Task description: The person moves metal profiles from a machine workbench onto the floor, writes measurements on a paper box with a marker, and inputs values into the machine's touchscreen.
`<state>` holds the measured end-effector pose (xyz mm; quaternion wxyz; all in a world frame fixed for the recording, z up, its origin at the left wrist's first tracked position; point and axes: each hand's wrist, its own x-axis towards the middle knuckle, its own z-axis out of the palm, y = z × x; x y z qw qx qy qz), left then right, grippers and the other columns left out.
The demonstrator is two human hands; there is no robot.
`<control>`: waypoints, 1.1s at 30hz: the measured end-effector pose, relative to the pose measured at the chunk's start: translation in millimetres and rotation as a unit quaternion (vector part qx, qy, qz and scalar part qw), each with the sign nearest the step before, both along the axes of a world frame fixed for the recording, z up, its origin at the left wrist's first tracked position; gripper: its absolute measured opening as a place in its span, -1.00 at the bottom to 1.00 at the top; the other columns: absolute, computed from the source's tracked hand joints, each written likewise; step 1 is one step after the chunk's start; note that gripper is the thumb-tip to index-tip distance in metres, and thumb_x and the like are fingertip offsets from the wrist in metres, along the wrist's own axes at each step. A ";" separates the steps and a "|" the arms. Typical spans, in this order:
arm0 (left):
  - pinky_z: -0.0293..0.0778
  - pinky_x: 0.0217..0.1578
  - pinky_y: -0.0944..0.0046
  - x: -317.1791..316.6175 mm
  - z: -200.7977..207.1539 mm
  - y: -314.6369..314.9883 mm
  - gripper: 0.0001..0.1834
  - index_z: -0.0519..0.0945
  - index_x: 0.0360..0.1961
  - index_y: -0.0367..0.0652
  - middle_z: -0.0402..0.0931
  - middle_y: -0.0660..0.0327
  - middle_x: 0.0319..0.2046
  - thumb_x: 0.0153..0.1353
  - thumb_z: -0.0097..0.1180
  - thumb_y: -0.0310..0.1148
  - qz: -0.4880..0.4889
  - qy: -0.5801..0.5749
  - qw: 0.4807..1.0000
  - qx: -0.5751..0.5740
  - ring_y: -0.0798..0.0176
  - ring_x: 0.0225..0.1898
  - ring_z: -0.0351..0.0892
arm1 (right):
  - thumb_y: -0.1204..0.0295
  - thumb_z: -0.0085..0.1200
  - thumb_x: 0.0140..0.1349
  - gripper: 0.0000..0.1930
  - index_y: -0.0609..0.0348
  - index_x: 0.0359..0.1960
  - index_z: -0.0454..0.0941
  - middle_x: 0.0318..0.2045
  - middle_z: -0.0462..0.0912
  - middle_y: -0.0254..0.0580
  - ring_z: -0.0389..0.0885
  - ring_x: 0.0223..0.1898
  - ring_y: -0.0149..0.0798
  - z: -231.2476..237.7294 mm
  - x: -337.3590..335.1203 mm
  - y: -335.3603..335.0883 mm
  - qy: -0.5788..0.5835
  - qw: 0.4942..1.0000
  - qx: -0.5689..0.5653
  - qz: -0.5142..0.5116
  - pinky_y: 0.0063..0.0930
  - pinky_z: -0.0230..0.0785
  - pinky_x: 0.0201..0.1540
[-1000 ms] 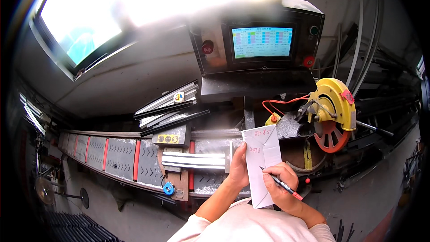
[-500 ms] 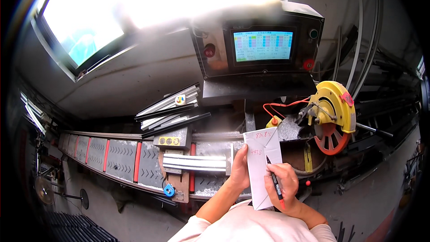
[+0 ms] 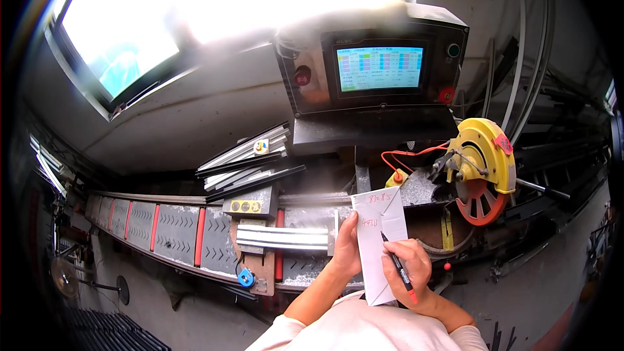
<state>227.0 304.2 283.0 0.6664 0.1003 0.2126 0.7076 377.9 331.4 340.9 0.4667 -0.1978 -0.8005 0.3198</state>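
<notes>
My left hand (image 3: pixel 347 247) grips the left edge of a long white paper packet (image 3: pixel 374 272), holding it tilted upright before my chest. Red handwriting marks the packet's upper part. In my right hand (image 3: pixel 411 265) is a black marker pen (image 3: pixel 399 269) with a red end, pinched between thumb and fingers. Its dark tip points up and left, at the packet's middle just below the writing; whether it touches the paper I cannot tell. The lower right of the packet is partly hidden behind my right hand.
Beyond my hands stands a control panel (image 3: pixel 305 45) with a lit screen. To the right is a yellow-guarded cutting saw (image 3: pixel 484 156). A long bench (image 3: pixel 175 234) on the left bears metal profiles (image 3: pixel 283 236) and a blue tape measure (image 3: pixel 246 277). More profile offcuts (image 3: pixel 247 159) lie behind.
My right hand and the marker have shifted slightly left and down across the packet. The packet has moved a little to the left; my left hand keeps its grip.
</notes>
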 end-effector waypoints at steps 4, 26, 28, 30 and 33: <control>0.36 0.23 0.05 0.8 -2.0 0.5 -0.20 0.28 0.33 -0.24 0.42 0.00 0.20 0.33 -0.16 0.21 0.000 0.008 1.000 -0.012 0.03 0.19 0.46 | 0.72 0.24 -0.01 -0.61 0.23 -0.08 0.56 -0.30 0.62 -0.07 0.63 -0.33 -0.08 -0.6 0.2 -0.1 0.001 1.000 -0.001 -0.005 -0.32 0.49 -0.26; 0.36 0.24 0.07 3.2 1.9 -1.6 -0.23 0.30 0.33 -0.26 0.49 0.03 0.17 0.37 -0.18 0.19 -0.004 -0.018 1.000 -0.001 0.07 0.18 0.50 | 0.69 0.22 0.03 -0.65 0.29 -0.09 0.54 -0.33 0.63 -0.03 0.63 -0.38 -0.06 -1.8 -1.3 -0.8 0.008 1.000 -0.018 0.024 -0.32 0.48 -0.30; 0.35 0.24 0.04 3.6 1.0 -1.2 -0.22 0.28 0.33 -0.24 0.45 0.03 0.19 0.35 -0.16 0.20 -0.005 -0.009 1.000 -0.008 0.04 0.19 0.47 | 0.69 0.22 0.03 -0.65 0.29 -0.09 0.54 -0.32 0.63 -0.02 0.63 -0.37 -0.05 -2.0 -1.2 -0.6 0.006 1.000 -0.017 0.022 -0.32 0.48 -0.29; 0.34 0.24 0.02 4.1 0.4 -1.0 -0.21 0.27 0.33 -0.22 0.40 0.03 0.22 0.33 -0.13 0.22 -0.005 0.000 1.000 -0.015 0.02 0.20 0.44 | 0.69 0.22 0.03 -0.65 0.29 -0.09 0.55 -0.32 0.63 -0.02 0.63 -0.36 -0.05 -2.4 -0.6 -1.2 0.002 0.999 -0.026 0.019 -0.31 0.49 -0.28; 0.38 0.24 0.06 4.7 -0.7 -0.9 -0.24 0.30 0.33 -0.26 0.50 0.02 0.17 0.38 -0.20 0.18 -0.007 -0.013 1.000 -0.007 0.05 0.17 0.51 | 0.69 0.22 0.02 -0.65 0.29 -0.09 0.55 -0.31 0.63 -0.02 0.63 -0.35 -0.05 -2.6 0.0 -1.5 0.000 1.000 -0.024 0.016 -0.31 0.49 -0.27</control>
